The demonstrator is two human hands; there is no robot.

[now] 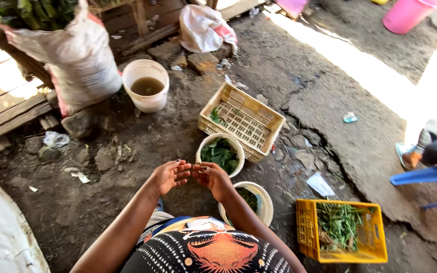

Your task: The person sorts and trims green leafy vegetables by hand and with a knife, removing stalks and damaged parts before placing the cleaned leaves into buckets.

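Your left hand (169, 175) and right hand (211, 178) meet fingertip to fingertip at the centre of the frame, palms loosely cupped; whether anything small sits between the fingers cannot be told. Just right of them stands the white bucket of leafy greens (220, 153), with a second white bucket (262, 201) below it by your right forearm. You look to be between pickings: next you would reach down into those greens. The yellow crate of stems (341, 229) sits lower right.
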